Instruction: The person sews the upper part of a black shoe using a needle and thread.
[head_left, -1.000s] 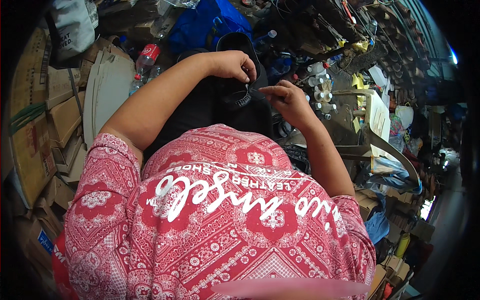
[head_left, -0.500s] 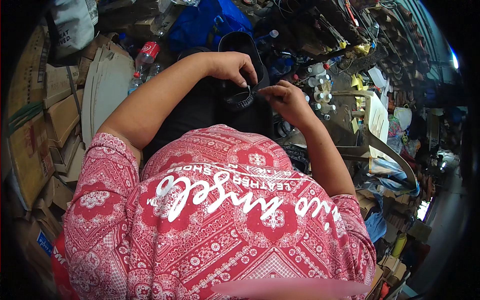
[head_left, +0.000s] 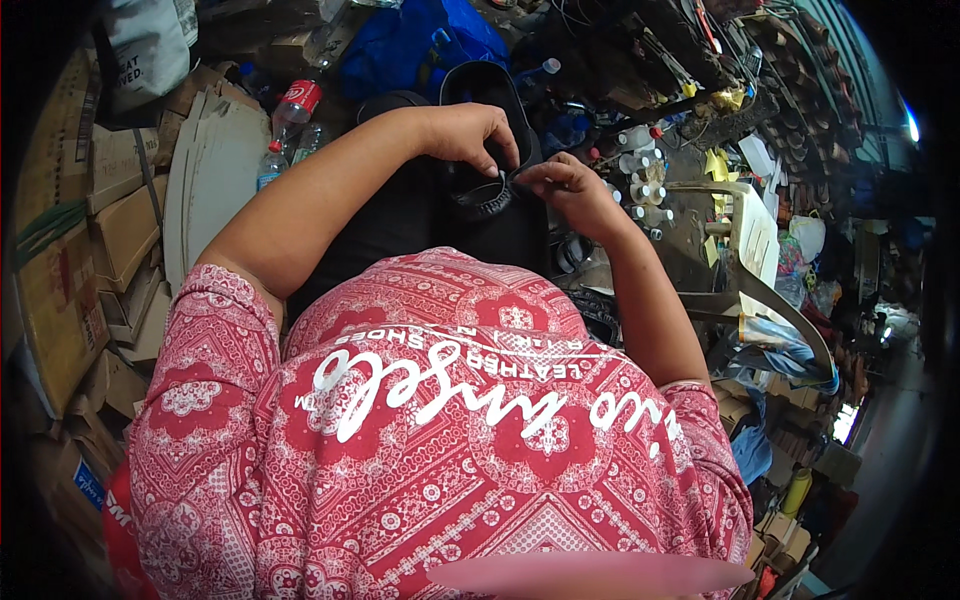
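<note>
The left hand (head_left: 470, 135) curls down over the top of a black shoe piece (head_left: 490, 140), fingers bent and closed on its rim. The right hand (head_left: 565, 185) meets it from the right, fingertips pinched on the same rim, perhaps on something thin that is too small to make out. The black shoe piece rests on the lap, in the middle of the scene, just beyond the red patterned shirt (head_left: 440, 440).

The grip looks narrow on both sides, so the piece could twist or slip off the lap towards the clutter on the far side if one hand lets go. The pinched fingertips sit close together, so a slip there could jab a finger.

Far left stand plastic bottles (head_left: 285, 125); right, small white bottles (head_left: 640, 175).
</note>
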